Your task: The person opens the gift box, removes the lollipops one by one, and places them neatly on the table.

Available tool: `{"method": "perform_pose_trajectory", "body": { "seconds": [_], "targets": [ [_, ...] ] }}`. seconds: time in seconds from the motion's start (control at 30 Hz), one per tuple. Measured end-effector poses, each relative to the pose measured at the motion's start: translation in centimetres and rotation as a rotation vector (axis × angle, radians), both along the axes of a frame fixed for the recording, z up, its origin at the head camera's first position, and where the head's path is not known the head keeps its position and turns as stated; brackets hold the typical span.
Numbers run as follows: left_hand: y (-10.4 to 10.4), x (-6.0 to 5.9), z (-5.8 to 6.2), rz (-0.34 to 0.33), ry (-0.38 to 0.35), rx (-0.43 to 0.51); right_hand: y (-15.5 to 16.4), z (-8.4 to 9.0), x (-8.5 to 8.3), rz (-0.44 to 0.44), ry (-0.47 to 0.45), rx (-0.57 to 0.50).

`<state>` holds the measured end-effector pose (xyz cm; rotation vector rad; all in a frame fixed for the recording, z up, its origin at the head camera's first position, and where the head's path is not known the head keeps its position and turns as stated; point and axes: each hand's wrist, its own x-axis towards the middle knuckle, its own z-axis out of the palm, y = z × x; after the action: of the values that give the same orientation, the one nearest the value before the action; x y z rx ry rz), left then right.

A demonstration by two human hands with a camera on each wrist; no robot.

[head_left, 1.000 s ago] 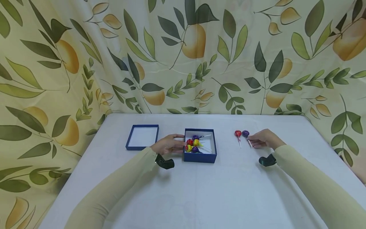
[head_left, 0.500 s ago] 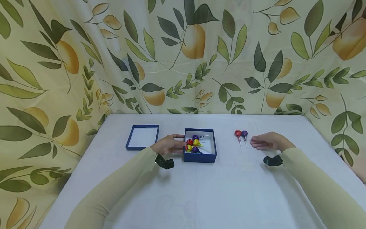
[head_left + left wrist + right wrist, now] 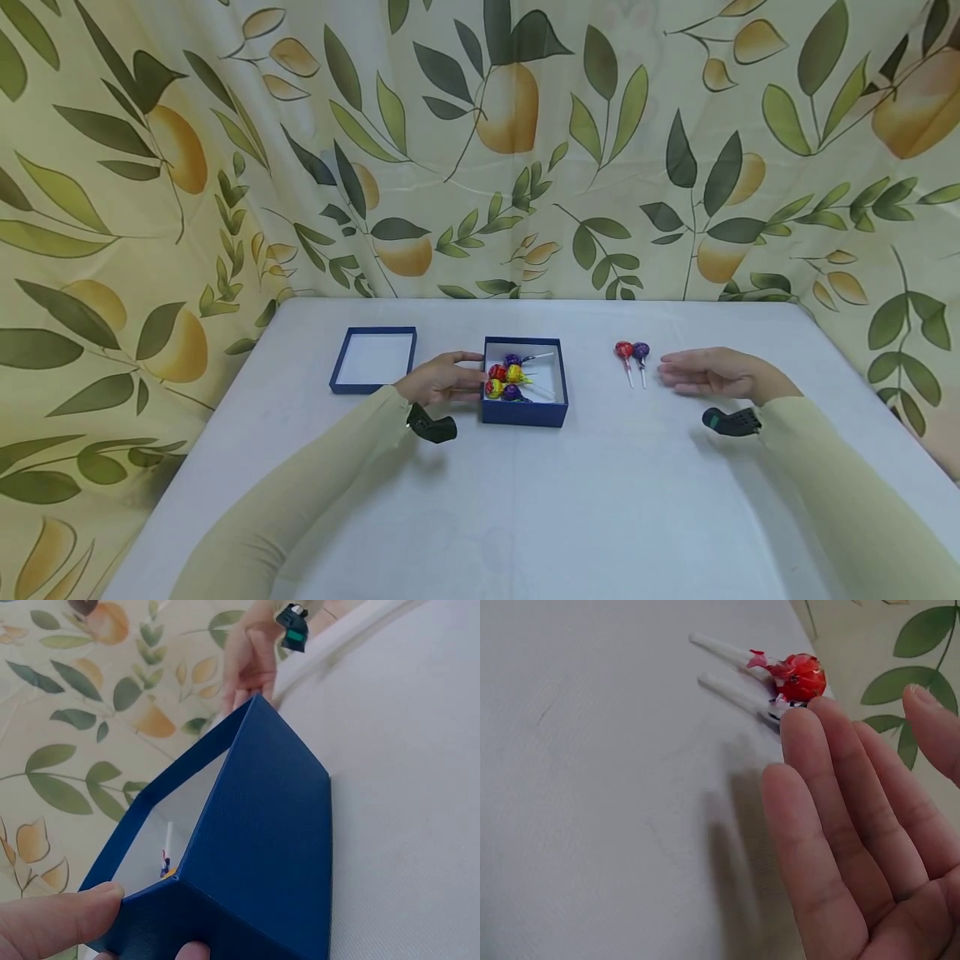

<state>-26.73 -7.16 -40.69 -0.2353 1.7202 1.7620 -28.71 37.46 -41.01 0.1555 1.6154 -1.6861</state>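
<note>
In the head view, my left hand (image 3: 442,379) touches the left side of an open blue box (image 3: 525,414), its thumb near the rim. Several wrapped lollipops (image 3: 514,373), red, yellow and purple, lie inside it. My right hand (image 3: 720,372) is held above the table with straight fingers and holds nothing. Just left of its fingertips lie a red lollipop (image 3: 624,351) and a purple lollipop (image 3: 641,353), side by side with sticks toward me. The right wrist view shows the right palm (image 3: 900,922), with fingers partly hiding the purple lollipop.
A blue-rimmed box lid (image 3: 372,389) lies inside up on the white table (image 3: 517,508), left of the box. Behind the table hangs a curtain (image 3: 480,208) printed with fruit and leaves.
My right hand has let go of the purple lollipop's stick and drawn back to the right. The purple lollipop now lies beside the red one. My left hand has stayed at the box.
</note>
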Motion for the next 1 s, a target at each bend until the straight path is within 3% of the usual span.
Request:
{"method": "perform_pose_trajectory", "body": {
  "seconds": [0.13,0.37,0.67,1.0],
  "targets": [
    [0.0,0.0,0.0,-0.005,0.001,0.007,-0.3,1.1,0.1,0.082,0.065,-0.026],
    [-0.1,0.0,0.1,-0.009,0.0,0.003,-2.8,4.2,-0.6,0.2,0.179,0.092],
    [-0.2,0.0,-0.2,-0.013,0.015,-0.004,-9.4,7.2,-2.2,0.303,0.228,0.25],
    [-0.1,0.1,-0.3,0.008,0.028,-0.002,-16.2,8.3,-4.3,0.506,0.273,0.397]
  ]
}}
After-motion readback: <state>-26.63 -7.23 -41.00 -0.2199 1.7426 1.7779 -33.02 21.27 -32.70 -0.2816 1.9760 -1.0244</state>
